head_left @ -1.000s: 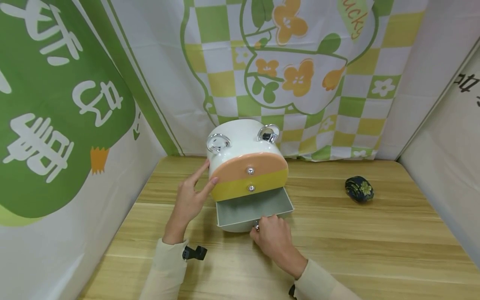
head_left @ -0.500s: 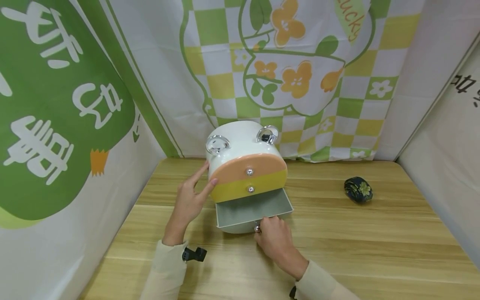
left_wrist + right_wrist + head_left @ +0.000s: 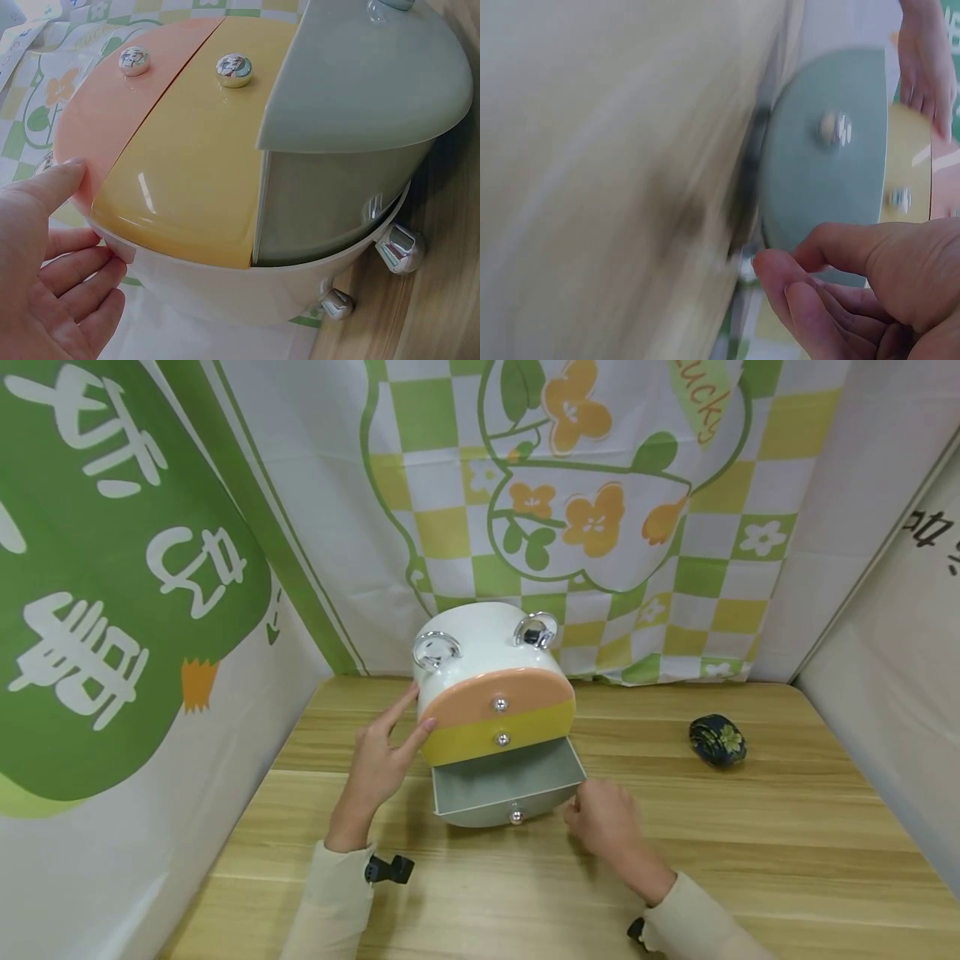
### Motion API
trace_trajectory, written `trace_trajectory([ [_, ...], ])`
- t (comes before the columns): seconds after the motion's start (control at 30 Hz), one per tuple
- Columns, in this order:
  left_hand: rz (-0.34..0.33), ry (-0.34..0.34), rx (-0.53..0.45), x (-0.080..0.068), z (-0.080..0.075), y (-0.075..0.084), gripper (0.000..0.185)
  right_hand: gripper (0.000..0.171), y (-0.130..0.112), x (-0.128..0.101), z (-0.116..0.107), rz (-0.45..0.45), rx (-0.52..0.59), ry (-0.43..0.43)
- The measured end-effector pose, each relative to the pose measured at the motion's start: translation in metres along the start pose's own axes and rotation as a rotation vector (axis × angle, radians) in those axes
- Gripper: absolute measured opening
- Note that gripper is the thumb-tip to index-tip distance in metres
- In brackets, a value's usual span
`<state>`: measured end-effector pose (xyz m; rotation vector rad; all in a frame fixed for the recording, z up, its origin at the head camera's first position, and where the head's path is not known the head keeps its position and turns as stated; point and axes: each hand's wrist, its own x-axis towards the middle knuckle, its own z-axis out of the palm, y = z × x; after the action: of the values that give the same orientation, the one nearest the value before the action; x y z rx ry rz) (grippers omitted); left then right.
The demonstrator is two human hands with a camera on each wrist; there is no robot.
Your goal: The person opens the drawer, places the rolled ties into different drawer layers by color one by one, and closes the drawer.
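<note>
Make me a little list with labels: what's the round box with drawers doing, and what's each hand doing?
Box: round white drawer box, three drawers, on the wooden table
Grey-green bottom drawer: pulled out, looks empty
Orange top drawer: closed
Yellow middle drawer: closed
Left hand: fingers rest on the box's side
Right hand: beside the open drawer, holds nothing
Dark flowered bundle: lies far right

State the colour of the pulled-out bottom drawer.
The open bottom drawer is pale grey-green, clearest in the head view.

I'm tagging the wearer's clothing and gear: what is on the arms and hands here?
Both hands, left hand and right hand, are bare: no gloves or rings visible. Each arm wears a cream long sleeve to the wrist, with a small black camera mount strapped at each cuff.
</note>
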<state>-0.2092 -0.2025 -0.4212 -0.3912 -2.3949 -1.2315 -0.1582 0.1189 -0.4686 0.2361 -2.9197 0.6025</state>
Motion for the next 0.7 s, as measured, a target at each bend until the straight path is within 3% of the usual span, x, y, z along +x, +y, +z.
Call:
trace_trajectory([
  [0.17, 0.005, 0.001, -0.001, 0.000, 0.000, -0.001, 0.060, 0.055, 0.041, 0.000, -0.025, 0.071, 0.032, -0.023],
  [0.43, -0.007, -0.010, -0.012, -0.001, 0.001, 0.001, 0.060, 0.055, 0.129, -0.017, -0.074, 0.192, -0.061, -0.029],
  [0.63, -0.014, -0.012, -0.016, -0.001, 0.000, 0.001, 0.061, 0.044, 0.197, -0.020, -0.097, 0.139, -0.086, 0.012],
  [0.7, -0.017, -0.012, -0.013, -0.001, 0.000, 0.000, 0.060, 0.060, 0.215, -0.014, -0.100, 0.131, -0.071, -0.025],
])
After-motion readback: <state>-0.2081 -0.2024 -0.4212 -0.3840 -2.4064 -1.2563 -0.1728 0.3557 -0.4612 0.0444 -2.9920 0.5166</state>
